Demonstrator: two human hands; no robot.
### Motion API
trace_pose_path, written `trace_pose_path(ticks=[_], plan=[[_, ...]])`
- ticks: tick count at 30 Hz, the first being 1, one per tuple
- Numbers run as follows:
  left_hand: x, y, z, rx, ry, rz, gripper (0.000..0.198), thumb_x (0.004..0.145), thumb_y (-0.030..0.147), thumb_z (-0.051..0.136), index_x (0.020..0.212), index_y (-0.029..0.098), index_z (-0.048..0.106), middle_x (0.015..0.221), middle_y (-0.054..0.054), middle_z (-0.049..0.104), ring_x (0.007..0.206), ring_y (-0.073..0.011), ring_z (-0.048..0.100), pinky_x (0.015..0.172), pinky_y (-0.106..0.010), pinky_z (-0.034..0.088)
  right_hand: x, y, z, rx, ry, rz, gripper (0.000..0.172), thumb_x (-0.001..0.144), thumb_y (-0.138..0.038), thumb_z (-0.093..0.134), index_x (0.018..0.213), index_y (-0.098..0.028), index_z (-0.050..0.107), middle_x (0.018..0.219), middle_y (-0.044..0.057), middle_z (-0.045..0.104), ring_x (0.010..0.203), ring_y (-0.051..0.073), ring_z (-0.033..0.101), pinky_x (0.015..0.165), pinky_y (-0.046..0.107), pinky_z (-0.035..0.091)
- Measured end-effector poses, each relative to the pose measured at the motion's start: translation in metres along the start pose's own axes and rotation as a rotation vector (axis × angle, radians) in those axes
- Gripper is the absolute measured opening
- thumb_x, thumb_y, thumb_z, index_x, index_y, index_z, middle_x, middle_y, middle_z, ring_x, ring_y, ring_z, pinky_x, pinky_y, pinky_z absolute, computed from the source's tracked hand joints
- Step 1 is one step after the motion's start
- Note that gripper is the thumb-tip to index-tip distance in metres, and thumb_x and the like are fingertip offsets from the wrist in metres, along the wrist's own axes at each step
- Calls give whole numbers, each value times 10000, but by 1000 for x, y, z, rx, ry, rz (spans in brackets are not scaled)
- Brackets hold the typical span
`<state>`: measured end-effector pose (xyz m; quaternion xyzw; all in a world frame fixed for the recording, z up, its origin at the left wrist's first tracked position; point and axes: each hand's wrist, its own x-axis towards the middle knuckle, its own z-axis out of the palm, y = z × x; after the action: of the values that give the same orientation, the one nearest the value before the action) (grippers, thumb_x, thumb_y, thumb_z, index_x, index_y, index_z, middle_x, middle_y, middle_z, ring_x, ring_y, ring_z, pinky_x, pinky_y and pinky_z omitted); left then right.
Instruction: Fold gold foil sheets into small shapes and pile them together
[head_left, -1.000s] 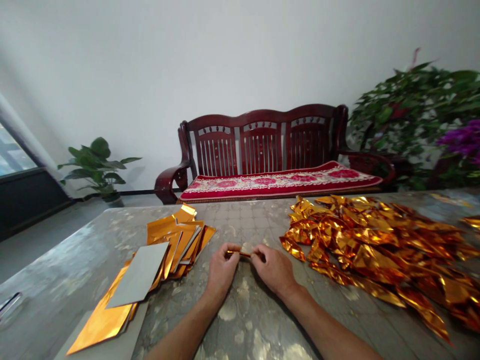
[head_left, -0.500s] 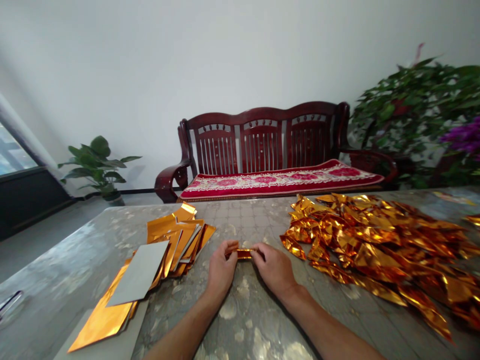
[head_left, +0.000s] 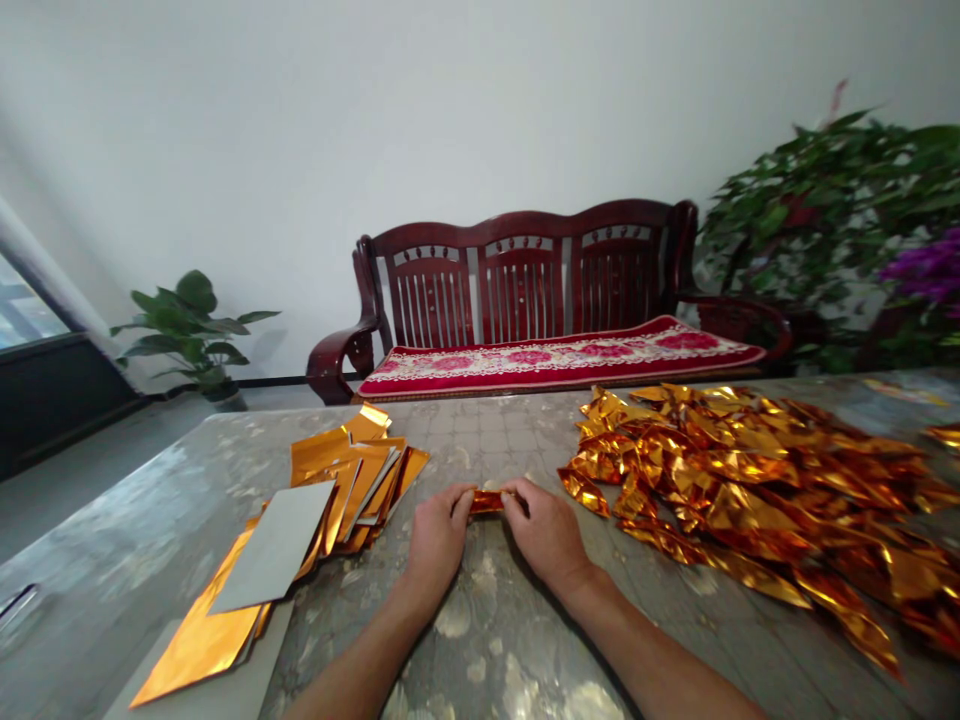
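Observation:
Between my two hands, just above the table, is a small folded strip of shiny gold foil paper [head_left: 487,502]. My left hand [head_left: 441,535] pinches its left end between thumb and fingers. At the other end my right hand [head_left: 546,530] is closed on it in the same way. To the left lies a loose stack of flat gold foil sheets [head_left: 210,630], with a grey backing sheet [head_left: 279,545] on top. A heap of folded gold foil pieces [head_left: 720,470] spreads over the right side. My fingertips hide both ends of the strip.
The grey patterned table [head_left: 457,620] reaches across the whole front. Behind it stands a dark red wooden bench [head_left: 517,290] with a red floral cushion [head_left: 555,358]. Potted plants flank it: a small one [head_left: 196,330] at left, a large leafy one [head_left: 832,220] at right.
The fingers of my left hand have curled down round the strip's left end, and the strip looks slightly tilted and narrower. My right hand has stayed nearly still.

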<state>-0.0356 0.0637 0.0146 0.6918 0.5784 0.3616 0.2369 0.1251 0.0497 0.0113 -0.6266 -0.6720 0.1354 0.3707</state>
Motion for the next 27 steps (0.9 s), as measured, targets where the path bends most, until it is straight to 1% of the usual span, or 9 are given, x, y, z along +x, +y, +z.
trace_pose_path(ticks=[2, 4, 7, 10, 14, 17, 20, 23, 27], plan=[[0, -1, -1, 56, -6, -7, 283, 944, 290, 481, 1013, 234, 749, 1004, -50, 776, 937, -232, 713, 850, -333, 506, 0, 0, 0, 17, -2, 15, 216, 909, -262, 505, 897, -252, 721, 836, 11, 754, 795, 189, 691, 691, 263, 409], [0, -2, -1, 105, -12, -19, 281, 950, 312, 481, 996, 240, 748, 943, -52, 779, 886, -235, 717, 814, -332, 499, 1, 0, 1, 38, 9, 24, 213, 903, -260, 514, 888, -249, 726, 838, 13, 759, 798, 189, 696, 701, 262, 416], [1, -4, -1, 124, -22, -2, 294, 959, 319, 463, 969, 239, 745, 879, -51, 775, 827, -230, 714, 772, -325, 488, 1, 2, 3, 58, 22, 32, 208, 885, -240, 525, 889, -240, 733, 832, 18, 762, 784, 190, 698, 703, 264, 425], [1, -4, 0, 102, -14, 21, 275, 947, 288, 475, 965, 236, 744, 913, -53, 774, 867, -226, 708, 789, -318, 477, 2, 3, 5, 76, 24, 40, 207, 861, -212, 535, 912, -233, 734, 848, 22, 763, 785, 189, 696, 709, 266, 434], [0, -2, 2, 48, -1, -10, 240, 909, 258, 514, 942, 228, 749, 920, -40, 774, 861, -207, 705, 773, -293, 470, 3, 3, 4, 107, 8, 39, 183, 850, -218, 548, 896, -232, 725, 861, 19, 759, 806, 187, 688, 713, 262, 435], [0, -2, 4, -31, 2, -62, 237, 891, 292, 526, 924, 210, 746, 814, -28, 764, 748, -189, 697, 698, -272, 465, 4, 2, 3, 114, -4, 63, 172, 872, -247, 542, 862, -230, 713, 857, 19, 754, 813, 186, 685, 705, 259, 428], [0, -4, 8, -97, 9, -103, 252, 880, 338, 528, 902, 192, 732, 698, -13, 731, 640, -177, 671, 631, -261, 450, 5, 0, 2, 63, -13, 95, 180, 900, -266, 525, 855, -223, 694, 845, 28, 752, 806, 194, 685, 688, 264, 412], [0, -6, 10, -114, 14, -115, 237, 869, 346, 534, 869, 185, 707, 675, -9, 719, 627, -176, 668, 613, -257, 440, 4, -1, 3, 0, -30, 101, 180, 916, -270, 516, 854, -221, 677, 840, 34, 750, 815, 202, 687, 684, 269, 398], [0, -8, 11, -133, 5, -129, 214, 867, 346, 537, 848, 185, 677, 666, -7, 711, 617, -170, 667, 602, -253, 439, 3, 0, 6, -12, -27, 95, 168, 912, -265, 524, 834, -218, 666, 828, 32, 748, 802, 202, 686, 677, 269, 390]])
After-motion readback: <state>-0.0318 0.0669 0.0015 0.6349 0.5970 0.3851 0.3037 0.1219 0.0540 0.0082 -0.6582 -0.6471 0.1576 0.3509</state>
